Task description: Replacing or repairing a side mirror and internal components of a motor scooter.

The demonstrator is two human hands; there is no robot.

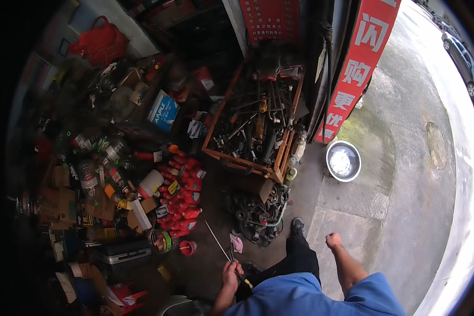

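Observation:
My left hand (231, 272) is at the lower middle, its fingers wrapped round a bundle of tools: a long thin metal rod (215, 237) pointing up and left, and a shorter tool with a yellow handle (247, 283). My right hand (333, 240) hangs to the right, above the pavement, with its fingers curled closed; anything inside is too small to make out. A pink cloth (236, 243) lies on the dark floor just beyond my left hand.
A wooden tray of tools (280, 167) stands ahead, with oily parts (260, 210) below. Red bottles (187, 197), boxes and clutter fill the left. A metal basin (343, 161) sits by a red signboard (353, 73) at the doorway. A car (461, 63) is outside on the right.

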